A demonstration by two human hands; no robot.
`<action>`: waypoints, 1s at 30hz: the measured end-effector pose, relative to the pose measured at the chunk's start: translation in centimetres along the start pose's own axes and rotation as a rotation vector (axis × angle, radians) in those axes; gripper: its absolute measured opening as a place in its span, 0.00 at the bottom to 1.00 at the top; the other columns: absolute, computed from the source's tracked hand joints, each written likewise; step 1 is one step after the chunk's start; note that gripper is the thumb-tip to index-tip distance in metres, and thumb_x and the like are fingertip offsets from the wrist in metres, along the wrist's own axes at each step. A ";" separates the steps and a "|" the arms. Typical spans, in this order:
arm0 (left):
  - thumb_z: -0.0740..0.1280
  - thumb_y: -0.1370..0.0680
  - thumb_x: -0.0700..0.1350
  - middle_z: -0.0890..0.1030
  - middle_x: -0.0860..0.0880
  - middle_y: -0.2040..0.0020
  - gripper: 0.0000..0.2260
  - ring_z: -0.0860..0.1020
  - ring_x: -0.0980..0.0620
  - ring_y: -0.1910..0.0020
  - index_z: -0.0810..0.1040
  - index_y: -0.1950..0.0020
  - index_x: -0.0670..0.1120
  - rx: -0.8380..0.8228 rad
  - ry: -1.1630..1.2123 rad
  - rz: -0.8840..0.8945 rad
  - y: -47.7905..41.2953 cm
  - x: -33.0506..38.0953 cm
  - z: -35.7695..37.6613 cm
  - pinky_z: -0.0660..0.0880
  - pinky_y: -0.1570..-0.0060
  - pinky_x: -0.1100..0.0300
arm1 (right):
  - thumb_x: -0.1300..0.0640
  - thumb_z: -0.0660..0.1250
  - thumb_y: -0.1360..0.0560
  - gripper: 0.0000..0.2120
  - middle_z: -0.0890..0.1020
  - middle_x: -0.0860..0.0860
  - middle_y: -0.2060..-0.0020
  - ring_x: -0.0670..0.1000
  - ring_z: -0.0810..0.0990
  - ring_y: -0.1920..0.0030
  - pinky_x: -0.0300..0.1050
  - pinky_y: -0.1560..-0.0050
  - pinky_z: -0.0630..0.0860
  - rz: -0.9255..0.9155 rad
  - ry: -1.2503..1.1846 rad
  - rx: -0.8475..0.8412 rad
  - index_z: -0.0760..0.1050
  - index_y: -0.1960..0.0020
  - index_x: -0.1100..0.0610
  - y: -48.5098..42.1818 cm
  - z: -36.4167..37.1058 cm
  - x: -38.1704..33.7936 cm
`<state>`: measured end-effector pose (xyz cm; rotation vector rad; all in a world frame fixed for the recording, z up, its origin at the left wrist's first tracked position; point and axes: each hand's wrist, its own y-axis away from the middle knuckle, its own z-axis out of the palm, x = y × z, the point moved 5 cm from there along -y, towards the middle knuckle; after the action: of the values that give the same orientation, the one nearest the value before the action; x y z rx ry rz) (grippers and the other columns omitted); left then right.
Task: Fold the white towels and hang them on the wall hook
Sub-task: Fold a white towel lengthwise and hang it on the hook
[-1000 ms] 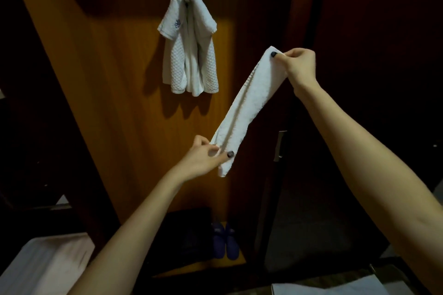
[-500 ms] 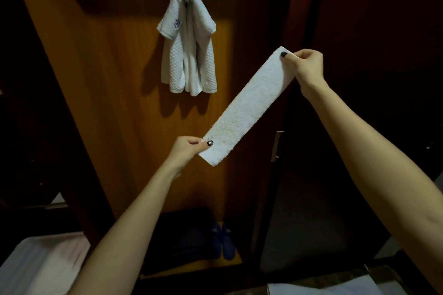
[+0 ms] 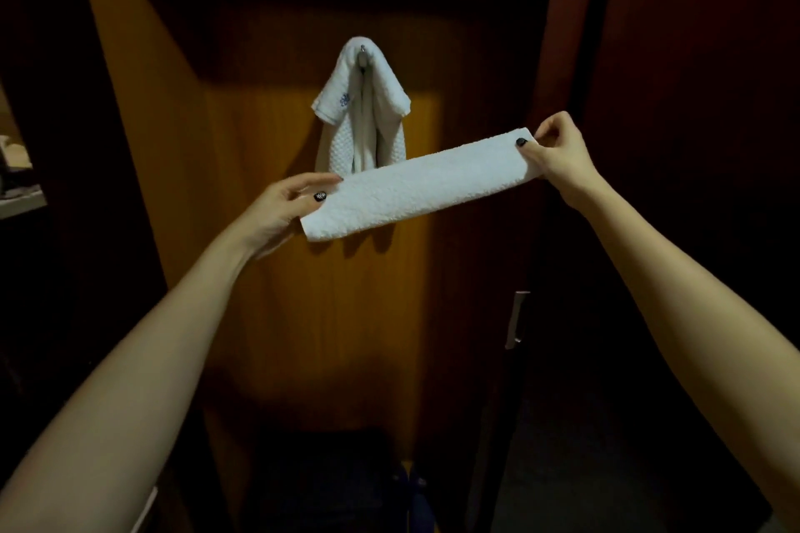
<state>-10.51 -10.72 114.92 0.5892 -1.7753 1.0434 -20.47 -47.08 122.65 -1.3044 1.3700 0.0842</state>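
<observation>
Folded towel (image 3: 422,182): a long narrow strip, held in the air in front of the wooden panel (image 3: 268,316), right end a bit higher than left. Left grip (image 3: 285,208) pinches the left end, thumb on the front face, fingers behind. Right grip (image 3: 558,151) pinches the right end, thumb and fingers closed on the corner. Both are clamped on the towel, with no slack between them.

Change: a second ago the strip ran steeply, right end high and left end low, and looked twisted narrow. Half a second ago it showed its flat face. Now we have it near level, flat and taut. It is also lifted, so its upper edge crosses the bottom hem of the hung towel (image 3: 361,113) in view. We read that as folding done for this one; hanging is next.

Wall hook (image 3: 362,52) already carries that first towel, draped down both sides, and only the hook tip shows. We judge the second towel has to go over the top of it, centre of the strip on the hook.

Edges: long edges look parallel, left end squared off, no loose layer visible.

Room: bare panel above and either side of the hook. Right side is tighter, with the dark door (image 3: 692,100) just behind the right grip and the door handle (image 3: 515,318) below it. We cannot tell how far the strip stands off the panel.
</observation>
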 end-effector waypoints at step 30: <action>0.65 0.23 0.36 0.81 0.45 0.52 0.12 0.79 0.55 0.60 0.77 0.40 0.39 0.437 0.183 0.195 -29.5 7.8 -18.1 0.76 0.65 0.68 | 0.67 0.64 0.23 0.11 0.79 0.60 0.46 0.54 0.78 0.48 0.42 0.58 0.78 0.069 -0.385 -0.020 0.79 0.43 0.65 -29.6 15.2 -5.8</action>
<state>17.57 -10.09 136.67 0.5679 -1.4714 1.5896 8.21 -43.95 140.14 -1.1838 1.0848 0.3776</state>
